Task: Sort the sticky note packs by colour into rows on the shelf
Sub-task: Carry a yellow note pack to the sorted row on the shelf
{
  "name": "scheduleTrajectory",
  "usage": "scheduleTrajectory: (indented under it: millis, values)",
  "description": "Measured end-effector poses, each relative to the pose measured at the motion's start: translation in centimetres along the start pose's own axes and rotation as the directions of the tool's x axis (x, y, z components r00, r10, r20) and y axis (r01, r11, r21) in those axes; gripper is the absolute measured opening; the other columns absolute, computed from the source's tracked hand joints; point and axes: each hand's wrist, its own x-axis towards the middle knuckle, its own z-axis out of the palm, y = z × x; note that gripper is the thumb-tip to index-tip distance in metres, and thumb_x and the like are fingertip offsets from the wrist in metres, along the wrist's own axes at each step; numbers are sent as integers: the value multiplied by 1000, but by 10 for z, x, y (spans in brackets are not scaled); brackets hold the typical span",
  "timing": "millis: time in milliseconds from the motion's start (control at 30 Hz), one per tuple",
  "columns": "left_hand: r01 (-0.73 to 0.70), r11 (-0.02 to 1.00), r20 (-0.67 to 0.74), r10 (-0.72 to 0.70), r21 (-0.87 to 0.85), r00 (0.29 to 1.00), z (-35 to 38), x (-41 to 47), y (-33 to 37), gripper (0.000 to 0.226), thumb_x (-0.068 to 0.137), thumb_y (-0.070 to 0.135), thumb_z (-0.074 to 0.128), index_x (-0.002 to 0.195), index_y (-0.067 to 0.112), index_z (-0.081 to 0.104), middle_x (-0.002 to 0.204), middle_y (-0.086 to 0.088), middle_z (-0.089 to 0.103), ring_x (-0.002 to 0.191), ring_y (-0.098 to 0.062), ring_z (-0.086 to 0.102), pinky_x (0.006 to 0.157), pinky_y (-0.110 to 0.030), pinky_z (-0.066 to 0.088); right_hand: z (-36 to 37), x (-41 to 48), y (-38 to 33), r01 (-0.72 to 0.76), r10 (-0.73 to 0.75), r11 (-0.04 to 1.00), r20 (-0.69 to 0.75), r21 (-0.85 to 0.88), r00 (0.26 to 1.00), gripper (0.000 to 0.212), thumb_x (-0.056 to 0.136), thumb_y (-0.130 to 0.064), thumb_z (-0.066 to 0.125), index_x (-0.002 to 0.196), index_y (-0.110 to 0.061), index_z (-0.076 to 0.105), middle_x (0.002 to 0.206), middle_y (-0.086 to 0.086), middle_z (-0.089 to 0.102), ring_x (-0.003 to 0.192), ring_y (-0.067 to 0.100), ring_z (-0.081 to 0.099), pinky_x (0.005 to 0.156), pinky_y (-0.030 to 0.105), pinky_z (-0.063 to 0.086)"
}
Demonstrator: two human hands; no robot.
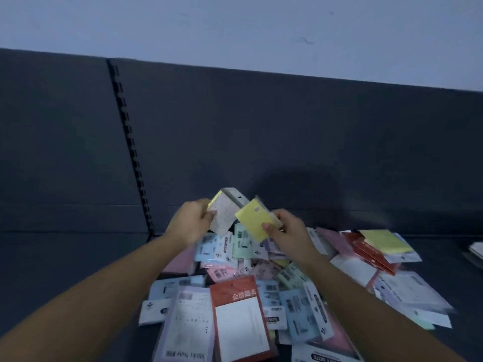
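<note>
Picking step under way: left hand [192,218] gripped a yellow-edged pack [222,214] and right hand [285,231] pinched a yellow pack [254,218], both held above the mixed heap [235,288] on the shelf [78,257]; next move likely needed bare shelf space to start a yellow row

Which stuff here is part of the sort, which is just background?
Job: left hand holding a yellow-edged pack; right hand holding a yellow pack; mixed pile of packs; shelf.
Not: slotted upright; wall; blurred pale thing at far right.
</note>
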Motion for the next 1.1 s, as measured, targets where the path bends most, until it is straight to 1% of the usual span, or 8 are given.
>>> scheduleTrajectory:
  millis: [100,200,333,533,667,800,900,1100]
  values:
    - [153,934,-43,-176,-323,983,-27,-16,-19,10,95,14,50,94,11,61,90,-4,67,83,-18,61,73,-29,47,38,5,-19,-13,9,998,49,67,999,13,90,-13,59,82,-23,55,75,-2,58,66,13,53,58,22,42]
    - [220,857,-125,-310,-465,943,-59,-41,-48,11,94,12,52,91,13,63,90,-1,67,84,-15,62,74,-24,47,87,3,-40,4,-11,999,141,50,990,12,88,-12,60,82,-21,54,73,-2,57,66,13,52,60,27,42]
    - [299,830,-227,-442,-471,868,-116,-91,-103,10,94,13,53,92,12,62,86,3,65,82,-14,60,69,-22,46,159,-3,-80,24,-27,1000,280,15,960,16,87,-14,61,79,-26,55,84,11,66,77,30,62,72,40,52]
    - [457,768,-343,-620,-448,706,-226,-196,-212,10,92,13,55,89,6,62,87,-8,64,82,-23,60,80,-37,49,293,-25,-167,70,-80,997,439,40,895,6,89,-16,59,86,-22,57,91,5,68,71,14,58,74,35,51]
    - [530,728,-396,-683,-434,613,-282,-269,-285,24,90,18,57,84,-4,61,77,-12,61,74,-23,58,79,-47,51,394,-58,-226,134,-131,990,539,34,832,5,89,-18,59,93,-17,58,94,3,67,82,18,62,77,36,52]
    - [533,690,-415,-722,-489,554,-315,-318,-333,16,90,22,55,79,11,55,75,-10,53,70,-20,51,77,-49,51,470,-84,-267,173,-154,984,626,30,765,3,89,-16,59,88,-17,55,90,1,64,83,20,61,77,39,53]
    - [541,675,-422,-737,-501,528,-335,-337,-349,22,92,18,53,81,-1,59,79,-12,61,75,-24,57,76,-44,50,507,-86,-281,143,-118,990,649,15,752,5,88,-16,58,85,-18,55,91,2,64,82,19,61,79,40,53]
    - [555,654,-437,-757,-514,486,-367,-328,-395,15,93,16,52,91,6,64,91,-11,66,85,-27,62,82,-43,51,562,-56,-291,88,-77,996,649,15,757,7,88,-16,58,94,-14,58,97,4,66,84,20,63,79,39,53]
